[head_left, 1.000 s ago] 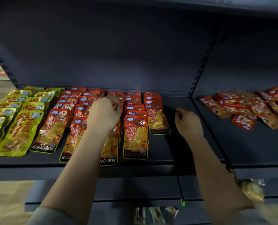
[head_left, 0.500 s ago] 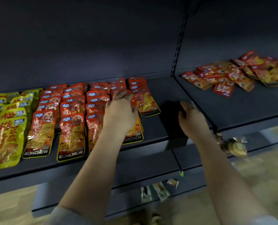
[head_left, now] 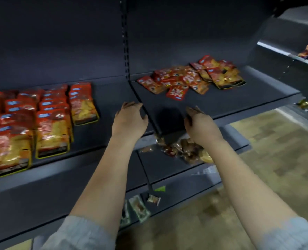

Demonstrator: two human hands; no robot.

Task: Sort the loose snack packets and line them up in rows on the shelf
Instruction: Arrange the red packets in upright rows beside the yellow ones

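sorted rows: flat red-and-yellow foil snack packets (head_left: pixel 50 130) lie in columns on the left part of the dark grey metal shelf (head_left: pixel 221 103), overlapping front to back; each packet's long axis runs near-to-far, blue label end towards the far wall, dark bottom edge towards the near lip.
loose heap: a jumble of similar red and yellow packets (head_left: pixel 191 78) sits far right on the shelf, near the back wall, long axes pointing every which way, some overlapping.
left hand: the left hand (head_left: pixel 129 120) hovers over the bare middle of the shelf, fingers loosely spread, gripping nothing.
right hand: the right hand (head_left: pixel 200 123) is just right of it, fingers loosely curved and apparently holding nothing, though motion blur hides the fingertips.
lower shelf: clear-wrapped brownish snacks (head_left: pixel 182 148) lie beneath the hands.
likely step: reaching for the heap to feed the next column.
risk, slipping: slick foil may slide, so grabbing several at once could drop some off the near lip.
risk, mixing: heap holds differing designs; a hurried grab could put a wrong sort in a row.
risk, disturbance: a forearm sweeping left could skew the finished columns.
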